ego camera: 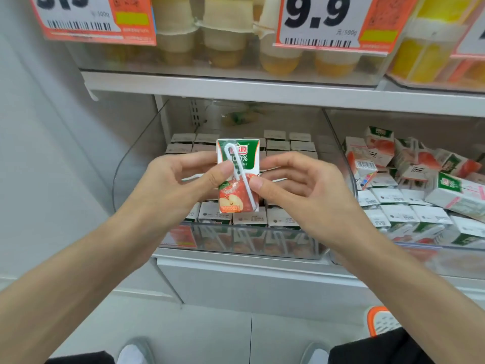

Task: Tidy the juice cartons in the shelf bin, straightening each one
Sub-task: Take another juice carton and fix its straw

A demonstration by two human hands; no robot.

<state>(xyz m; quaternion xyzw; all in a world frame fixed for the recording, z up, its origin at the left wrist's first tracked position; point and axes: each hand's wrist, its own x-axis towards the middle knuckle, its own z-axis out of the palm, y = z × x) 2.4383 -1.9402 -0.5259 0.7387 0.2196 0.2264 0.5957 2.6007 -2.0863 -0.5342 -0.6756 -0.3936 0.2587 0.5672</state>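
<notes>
Holding apple juice carton point(238, 177) upright just above clear shelf bin point(236, 243), pinched both sides by left hand point(181, 177) and right hand point(294, 179), thumbs on front. Inside bin: upright carton rows point(262, 219). Right of bin: jumbled cartons point(409, 164).

One held carton point(237, 197), two bins point(123, 166) point(433, 254)

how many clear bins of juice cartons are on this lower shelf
2: the left bin, its cartons standing in neat rows, and the right bin, its cartons jumbled. More bins may lie beyond the right edge.
</notes>
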